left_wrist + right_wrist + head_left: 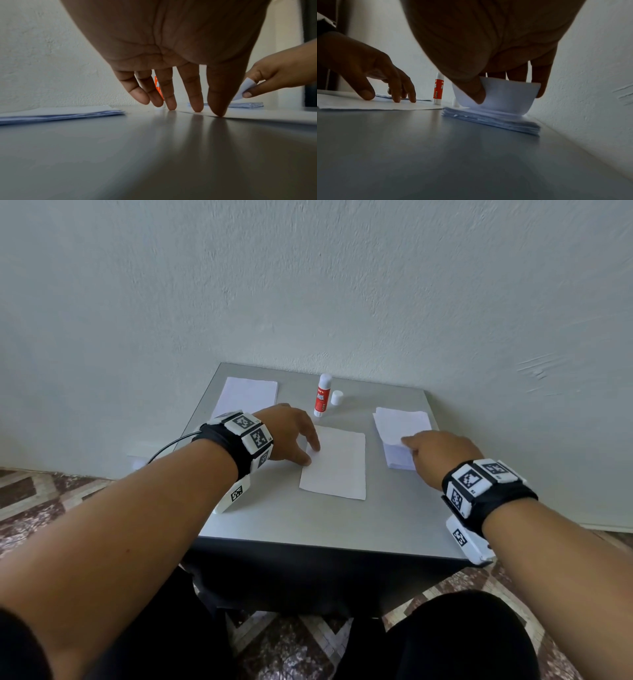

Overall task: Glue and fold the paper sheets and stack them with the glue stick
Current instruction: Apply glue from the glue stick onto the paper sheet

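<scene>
left hand (291,433): fingers straight, pinning centre sheet (337,463) flat on table (394,518) | right hand (442,453): pinching top sheet (503,93) off right stack (399,446) | glue stick (322,395): upright, uncapped, cap (337,397) beside, within reach | left stack (248,395): far-left corner, apparently for finished sheets
</scene>
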